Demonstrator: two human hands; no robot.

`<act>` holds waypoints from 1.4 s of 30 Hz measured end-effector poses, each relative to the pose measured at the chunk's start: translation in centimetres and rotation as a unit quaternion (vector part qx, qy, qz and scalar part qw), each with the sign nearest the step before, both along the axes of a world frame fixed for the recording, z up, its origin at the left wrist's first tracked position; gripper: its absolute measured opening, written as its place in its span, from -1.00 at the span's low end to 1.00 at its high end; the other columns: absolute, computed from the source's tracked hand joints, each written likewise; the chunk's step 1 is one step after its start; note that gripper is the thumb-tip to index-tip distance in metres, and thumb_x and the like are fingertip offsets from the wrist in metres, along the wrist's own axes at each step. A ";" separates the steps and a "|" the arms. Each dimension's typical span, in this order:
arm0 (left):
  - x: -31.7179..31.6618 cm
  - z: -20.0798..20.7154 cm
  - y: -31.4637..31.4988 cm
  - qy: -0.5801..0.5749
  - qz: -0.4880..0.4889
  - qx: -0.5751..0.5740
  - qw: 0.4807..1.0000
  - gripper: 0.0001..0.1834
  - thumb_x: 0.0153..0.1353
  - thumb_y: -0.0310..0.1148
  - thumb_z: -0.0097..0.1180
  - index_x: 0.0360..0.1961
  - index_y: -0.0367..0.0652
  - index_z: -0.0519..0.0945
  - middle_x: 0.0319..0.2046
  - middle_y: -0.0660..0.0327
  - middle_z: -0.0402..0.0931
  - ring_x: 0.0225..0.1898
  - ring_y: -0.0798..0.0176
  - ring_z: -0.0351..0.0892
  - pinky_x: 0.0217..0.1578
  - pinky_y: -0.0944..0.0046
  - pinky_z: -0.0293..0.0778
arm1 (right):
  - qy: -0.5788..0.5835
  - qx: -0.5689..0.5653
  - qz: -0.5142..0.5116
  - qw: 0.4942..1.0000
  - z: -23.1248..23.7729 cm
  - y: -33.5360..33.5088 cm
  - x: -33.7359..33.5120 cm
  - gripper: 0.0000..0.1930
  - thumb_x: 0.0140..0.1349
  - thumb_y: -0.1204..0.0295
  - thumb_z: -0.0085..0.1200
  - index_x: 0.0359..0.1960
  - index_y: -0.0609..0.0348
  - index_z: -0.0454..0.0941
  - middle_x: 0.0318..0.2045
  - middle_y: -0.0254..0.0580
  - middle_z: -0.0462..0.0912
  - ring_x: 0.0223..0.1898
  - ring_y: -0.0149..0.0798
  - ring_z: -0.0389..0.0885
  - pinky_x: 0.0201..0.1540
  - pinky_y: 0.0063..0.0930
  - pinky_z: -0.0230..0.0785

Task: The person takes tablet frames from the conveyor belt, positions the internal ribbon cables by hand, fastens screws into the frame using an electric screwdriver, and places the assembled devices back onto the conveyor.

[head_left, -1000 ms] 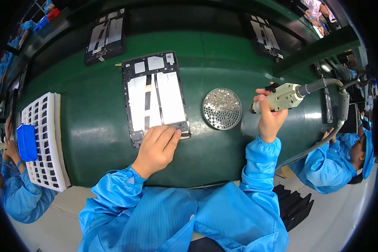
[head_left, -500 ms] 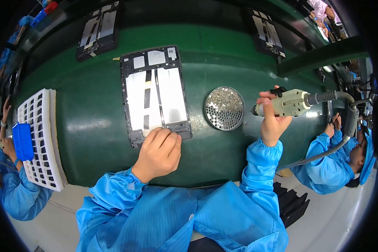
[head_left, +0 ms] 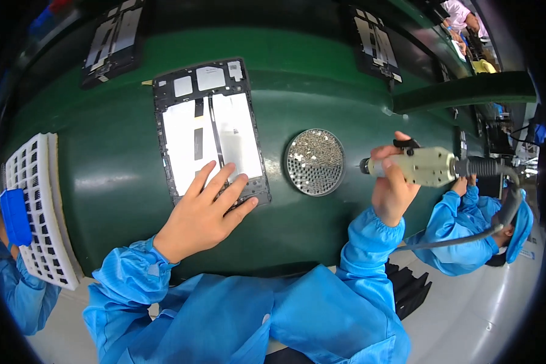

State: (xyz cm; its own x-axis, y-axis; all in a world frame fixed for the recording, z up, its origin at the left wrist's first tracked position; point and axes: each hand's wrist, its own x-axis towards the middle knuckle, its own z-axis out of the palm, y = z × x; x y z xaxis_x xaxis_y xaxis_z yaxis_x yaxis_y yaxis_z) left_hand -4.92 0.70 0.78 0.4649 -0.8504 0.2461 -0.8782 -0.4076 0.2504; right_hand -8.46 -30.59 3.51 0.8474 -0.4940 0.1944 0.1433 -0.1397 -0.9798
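Left hand [head_left: 200,219]: fingers spread, lying over 6 o'clock end of open-backed tablet [head_left: 239,130]; pressure cannot be told. Right hand [head_left: 395,193]: fingers curled round electric screwdriver [head_left: 432,167], driver tip toward 9 o'clock, well apart from tablet. Tablet lies on green bench [head_left: 115,212], at 11 o'clock from wearer's torso, white panels uppermost. Taken from tablet: round dish [head_left: 315,164] of small metal screws between 3 and 4 o'clock; white slotted tray [head_left: 47,233] with blue bin [head_left: 16,217] at 8; second tablet [head_left: 115,39] between 10 and 11; third tablet [head_left: 375,45] at 2.
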 end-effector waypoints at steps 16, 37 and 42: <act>2.5 -1.4 -1.0 0.107 0.009 -0.085 0.991 -0.70 -0.02 -0.37 0.12 -0.19 0.01 0.66 -0.05 0.08 0.45 0.10 -0.04 0.36 0.18 -0.13 0.26 | -0.087 0.086 0.176 0.977 -0.9 8.6 1.2 -0.61 0.07 0.41 0.07 -0.04 0.15 0.31 -0.61 -0.27 0.38 -0.57 -0.30 0.36 -0.36 -0.25 0.25; 2.6 -1.8 -0.8 0.105 0.010 -0.085 0.991 -0.70 0.00 -0.36 0.10 -0.18 -0.01 0.66 -0.02 0.08 0.46 0.11 -0.04 0.36 0.17 -0.11 0.27 | -0.092 0.024 0.205 0.974 -1.8 8.8 1.3 -0.60 0.03 0.43 0.04 -0.05 0.16 0.31 -0.63 -0.20 0.38 -0.59 -0.26 0.37 -0.38 -0.21 0.27; 2.6 -1.8 -0.7 0.110 0.008 -0.088 0.990 -0.70 0.02 -0.36 0.10 -0.18 -0.03 0.66 -0.02 0.07 0.45 0.10 -0.05 0.36 0.17 -0.11 0.27 | -0.090 0.006 0.192 0.977 -1.7 9.4 1.3 -0.60 0.04 0.43 0.04 -0.04 0.15 0.31 -0.64 -0.22 0.38 -0.59 -0.26 0.38 -0.39 -0.21 0.27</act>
